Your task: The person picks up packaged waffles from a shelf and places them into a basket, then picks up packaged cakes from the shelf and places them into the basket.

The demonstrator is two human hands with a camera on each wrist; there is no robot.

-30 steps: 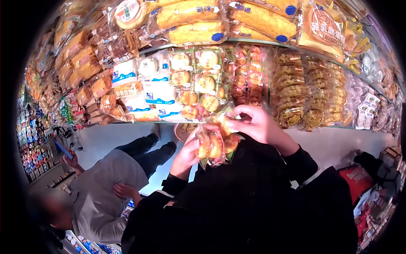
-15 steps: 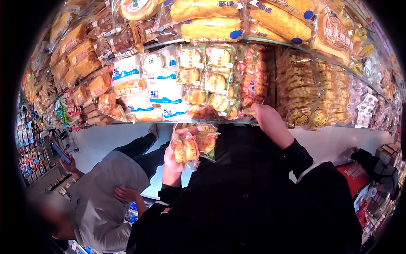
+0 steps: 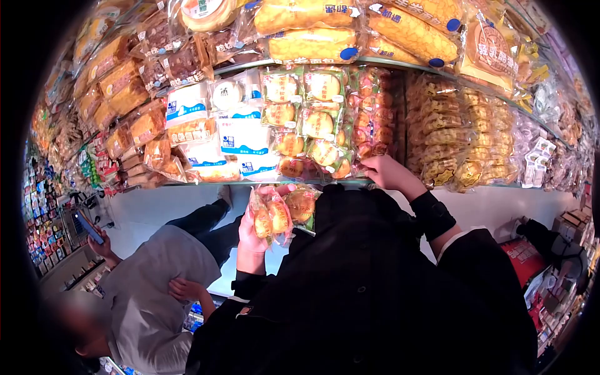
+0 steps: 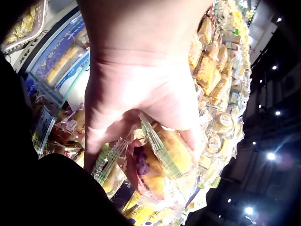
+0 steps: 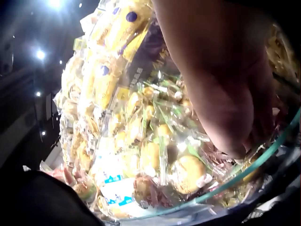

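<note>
In the head view my left hand [image 3: 248, 232] grips several small wrapped round pastries [image 3: 279, 215] below the shelf edge. The left wrist view shows thumb and fingers [image 4: 141, 99] curled round the clear wrappers [image 4: 155, 165], one with purple print. My right hand [image 3: 394, 175] reaches over the shelf edge to the pink-wrapped pastries [image 3: 374, 125]. Up close in the right wrist view, that hand [image 5: 225, 103] points its fingers down behind the glass edge [image 5: 263, 160], among the wrappers; its fingertips are partly hidden, and whether they pinch a pack cannot be told.
Green-wrapped pastries [image 3: 322, 125] and white-and-blue packs [image 3: 244, 134] lie left of the pink column; yellow packs [image 3: 481, 137] stand to its right. Long yellow rolls [image 3: 312, 45] fill the shelf behind. A person in grey [image 3: 156, 275] holding a phone [image 3: 89, 226] stands at the left.
My right hand has left the packs at the left hand and moved to the pink column at the shelf edge. The left hand has shifted left with its packs.
</note>
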